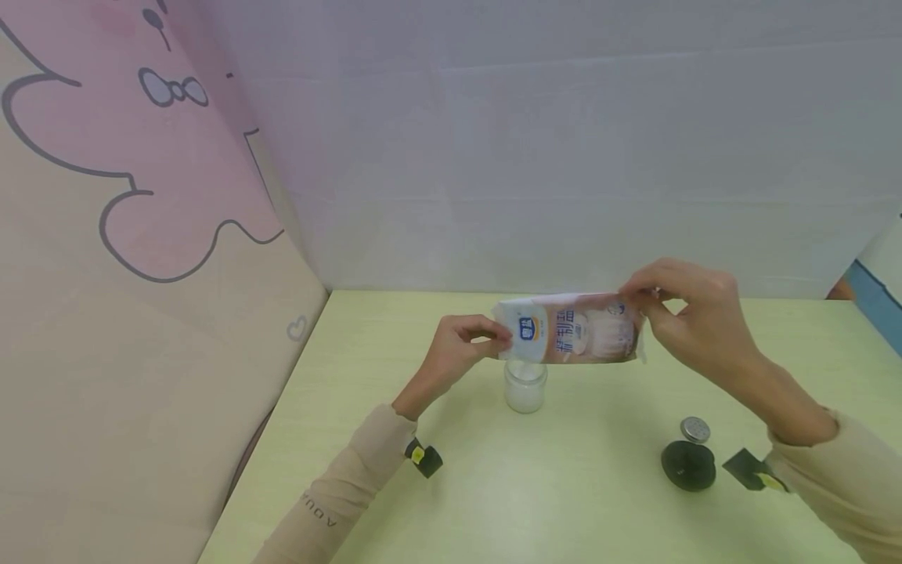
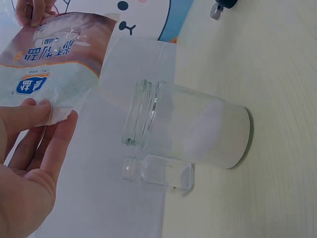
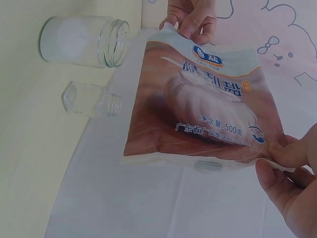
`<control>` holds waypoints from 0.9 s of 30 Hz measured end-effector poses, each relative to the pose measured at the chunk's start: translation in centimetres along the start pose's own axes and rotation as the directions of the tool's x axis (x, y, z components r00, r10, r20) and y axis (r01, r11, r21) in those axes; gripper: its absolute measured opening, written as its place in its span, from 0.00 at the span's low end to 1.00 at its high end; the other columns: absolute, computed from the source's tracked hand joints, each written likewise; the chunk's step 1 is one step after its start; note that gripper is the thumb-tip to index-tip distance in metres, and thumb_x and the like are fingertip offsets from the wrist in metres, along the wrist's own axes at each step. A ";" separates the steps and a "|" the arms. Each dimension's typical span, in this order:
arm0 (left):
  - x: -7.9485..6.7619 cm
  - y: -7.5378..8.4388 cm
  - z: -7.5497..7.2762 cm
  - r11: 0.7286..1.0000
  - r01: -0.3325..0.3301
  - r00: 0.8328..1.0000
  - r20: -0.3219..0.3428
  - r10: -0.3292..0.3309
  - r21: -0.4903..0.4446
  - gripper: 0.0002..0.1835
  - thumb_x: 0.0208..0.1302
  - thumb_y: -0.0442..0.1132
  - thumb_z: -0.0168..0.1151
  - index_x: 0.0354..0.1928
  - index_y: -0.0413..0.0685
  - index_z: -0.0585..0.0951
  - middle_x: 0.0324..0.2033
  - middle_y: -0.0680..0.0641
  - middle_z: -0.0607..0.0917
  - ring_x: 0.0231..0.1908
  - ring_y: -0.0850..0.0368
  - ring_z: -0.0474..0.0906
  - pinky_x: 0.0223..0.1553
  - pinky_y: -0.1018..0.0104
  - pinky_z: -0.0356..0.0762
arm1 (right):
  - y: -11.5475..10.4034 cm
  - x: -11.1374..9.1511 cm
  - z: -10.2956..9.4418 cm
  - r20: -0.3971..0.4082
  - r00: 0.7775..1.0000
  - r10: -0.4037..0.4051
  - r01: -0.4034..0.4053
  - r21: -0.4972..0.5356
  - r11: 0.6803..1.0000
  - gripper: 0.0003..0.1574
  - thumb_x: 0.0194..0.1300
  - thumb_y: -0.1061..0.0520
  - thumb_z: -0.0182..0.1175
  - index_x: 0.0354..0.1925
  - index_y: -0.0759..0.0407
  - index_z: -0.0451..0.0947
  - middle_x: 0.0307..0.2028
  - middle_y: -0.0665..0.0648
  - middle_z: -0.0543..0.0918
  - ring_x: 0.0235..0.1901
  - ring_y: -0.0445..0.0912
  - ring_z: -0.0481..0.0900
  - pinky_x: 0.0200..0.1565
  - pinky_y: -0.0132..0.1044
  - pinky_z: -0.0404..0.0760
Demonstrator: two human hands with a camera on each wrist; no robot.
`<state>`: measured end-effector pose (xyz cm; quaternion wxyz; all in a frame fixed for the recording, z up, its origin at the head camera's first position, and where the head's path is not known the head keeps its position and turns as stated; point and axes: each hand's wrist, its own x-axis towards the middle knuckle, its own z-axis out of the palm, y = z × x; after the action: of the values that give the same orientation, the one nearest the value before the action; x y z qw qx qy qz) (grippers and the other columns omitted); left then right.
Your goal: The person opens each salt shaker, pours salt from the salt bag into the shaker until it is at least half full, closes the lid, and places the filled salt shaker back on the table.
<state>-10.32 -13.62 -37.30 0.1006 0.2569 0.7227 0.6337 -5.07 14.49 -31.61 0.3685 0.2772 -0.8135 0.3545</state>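
A salt bag point(image 1: 564, 333), brown and pale blue with printed lettering, is stretched sideways above the table. My left hand point(image 1: 458, 345) pinches its pale end between thumb and fingers. At the brown end, my right hand point(image 1: 698, 313) pinches a corner, seen closely in the right wrist view. The bag looks rather flat; how much is inside I cannot tell. Below its left half stands an uncovered glass jar point(image 1: 524, 395) with white contents in its lower part. A smaller clear glass bottle point(image 2: 166, 173) stands near the jar, hidden in the head view.
Toward the right of the pale yellow table point(image 1: 564, 501) lie a black lid point(image 1: 688, 468) and a silver perforated shaker cap point(image 1: 695, 429), close together. A white sheet point(image 1: 564, 157) hangs behind the table, and a cartoon-printed cloth point(image 1: 141, 313) hangs at the left.
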 end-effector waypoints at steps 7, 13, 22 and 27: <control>0.0 -0.1 0.0 1.000 0.001 1.000 0.003 -0.001 -0.009 0.05 0.57 0.23 0.63 0.36 0.28 0.82 0.38 0.37 0.84 0.42 0.54 0.81 0.42 0.59 0.82 | 0.0 0.0 0.0 0.011 1.000 0.008 -0.008 -0.007 1.000 0.21 0.42 0.84 0.58 0.25 0.63 0.82 0.25 0.53 0.83 0.29 0.32 0.76 0.34 0.16 0.75; 0.0 -0.2 0.0 1.000 -0.010 1.000 -0.001 0.010 -0.017 0.05 0.57 0.23 0.63 0.36 0.27 0.82 0.37 0.37 0.85 0.42 0.54 0.81 0.41 0.58 0.83 | -0.1 0.0 0.0 0.011 1.000 0.005 -0.005 0.000 1.000 0.21 0.42 0.85 0.58 0.25 0.63 0.82 0.25 0.54 0.83 0.28 0.33 0.76 0.34 0.17 0.75; 0.0 -0.2 0.0 1.000 -0.018 1.000 -0.004 0.018 -0.022 0.06 0.56 0.23 0.63 0.36 0.27 0.82 0.37 0.36 0.84 0.42 0.54 0.81 0.42 0.59 0.83 | -0.1 0.0 0.0 0.010 1.000 0.008 -0.008 -0.011 1.000 0.20 0.42 0.84 0.59 0.26 0.63 0.82 0.26 0.54 0.83 0.29 0.32 0.76 0.34 0.16 0.75; 0.0 -0.2 0.0 0.999 -0.021 1.000 -0.003 0.021 -0.024 0.06 0.56 0.22 0.63 0.36 0.26 0.82 0.37 0.36 0.84 0.42 0.54 0.81 0.42 0.58 0.83 | 0.0 -0.1 0.1 0.005 1.000 0.007 -0.007 -0.004 1.000 0.20 0.42 0.84 0.60 0.26 0.63 0.83 0.26 0.53 0.83 0.29 0.33 0.76 0.35 0.16 0.75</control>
<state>-10.42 -13.63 -37.52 0.0961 0.2624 0.7125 0.6436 -5.05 14.47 -31.78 0.3655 0.2745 -0.8161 0.3536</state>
